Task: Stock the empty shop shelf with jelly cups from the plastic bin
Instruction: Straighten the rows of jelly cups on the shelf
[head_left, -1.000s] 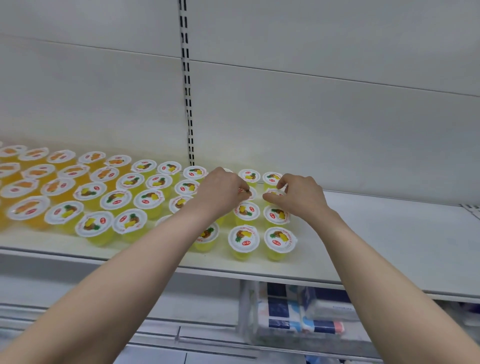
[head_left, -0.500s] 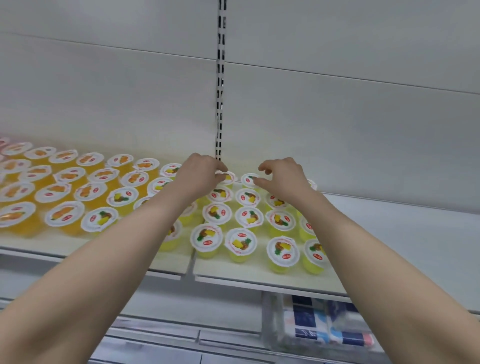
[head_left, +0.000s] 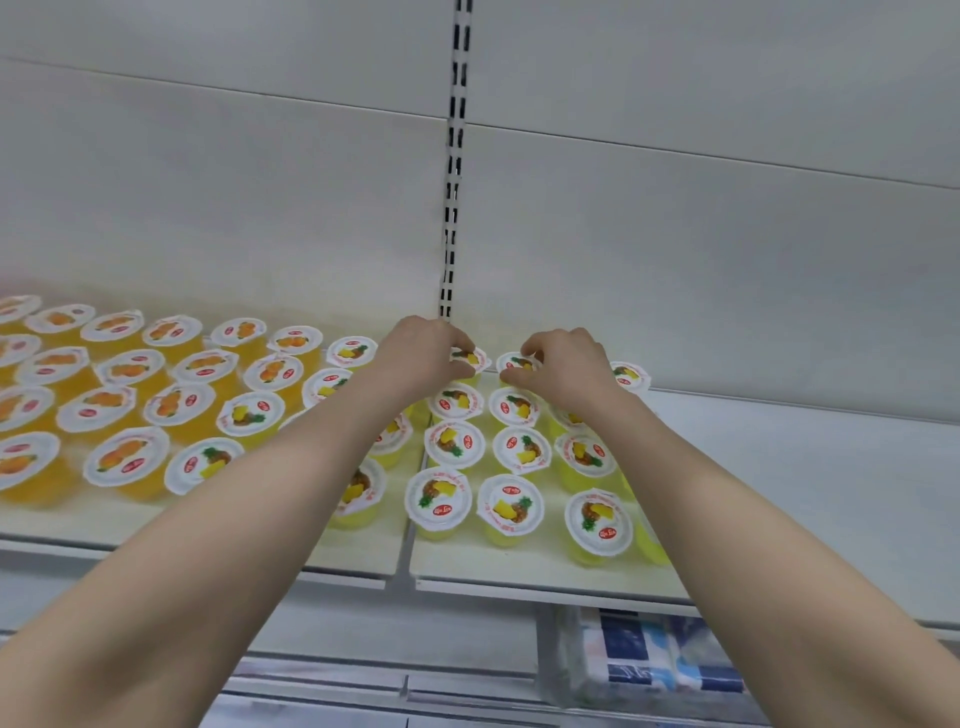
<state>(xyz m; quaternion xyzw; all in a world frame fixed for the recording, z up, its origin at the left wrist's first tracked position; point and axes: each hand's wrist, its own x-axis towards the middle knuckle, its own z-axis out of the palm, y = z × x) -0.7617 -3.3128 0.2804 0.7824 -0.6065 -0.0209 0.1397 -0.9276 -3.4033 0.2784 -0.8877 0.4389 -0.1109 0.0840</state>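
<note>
White back panel (head_left: 675, 260) fills the upper view, with a black-slotted upright (head_left: 452, 182) running down it to a spot right behind my knuckles.

My left hand (head_left: 421, 358) is curled, with thumb and fingertips pinching the lid edge of the left back-row cup (head_left: 471, 358). My right hand (head_left: 566, 369) is curled the same way and pinches the lid edge of the right back-row cup (head_left: 516, 362). The two hands sit close together but do not touch. Both cups are at the rear of the shelf (head_left: 805, 493), near the back panel, and I cannot tell whether their bases rest on the board.

Every lid is white foil with a small red oval logo and a ring of fine print — the writing is too small and blurred to read.

Around and in front of my hands stand the pineapple jelly cups (head_left: 511, 505), yellow, with a pineapple picture on each lid, set upright in rows that reach the front edge. One more of them, the far-right cup (head_left: 629, 375), stands just beyond my right wrist.

Further to the left, past the seam (head_left: 410, 525) between two shelf boards, stand the orange jelly cups (head_left: 127, 457), with orange fruit pictured on their lids.

On the lower shelf below, at the right, lie blue-and-white wrapped packs (head_left: 649, 660); their print is unreadable.
</note>
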